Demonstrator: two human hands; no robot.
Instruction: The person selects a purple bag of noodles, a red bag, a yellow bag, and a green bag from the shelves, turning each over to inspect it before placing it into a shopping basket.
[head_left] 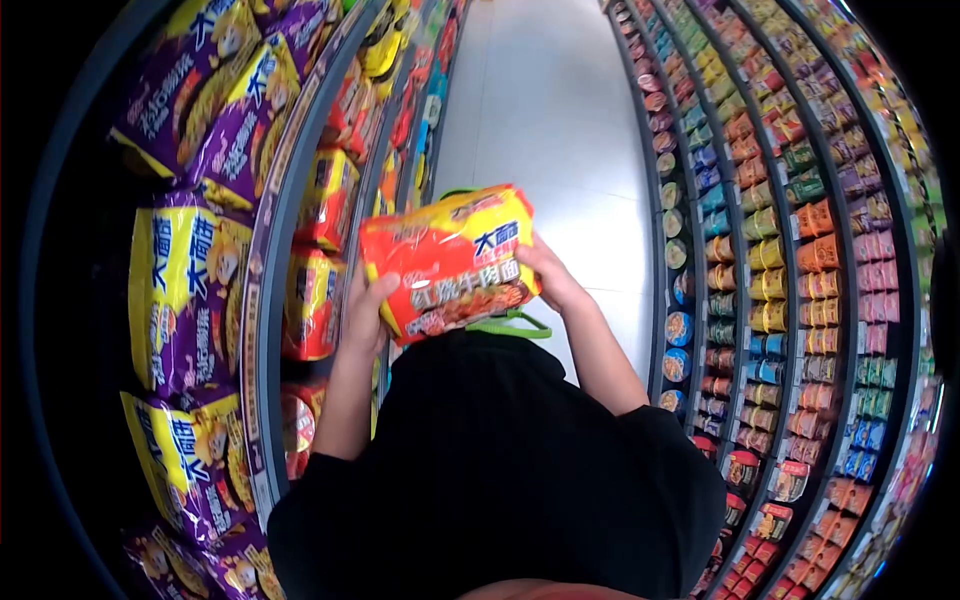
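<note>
Both my hands hold one red and yellow multipack of instant noodles (450,260) in front of my chest, tilted with its printed face up. My left hand (368,315) grips its lower left edge, thumb on the front. My right hand (550,275) holds its right edge from behind. A green basket handle (510,322) shows just under the pack, partly hidden by my black top.
Shelves on my left carry purple and yellow noodle multipacks (185,290) and red ones (315,300). Shelves on my right (770,280) hold rows of cup noodles. A pale tiled aisle floor (545,110) runs ahead between them.
</note>
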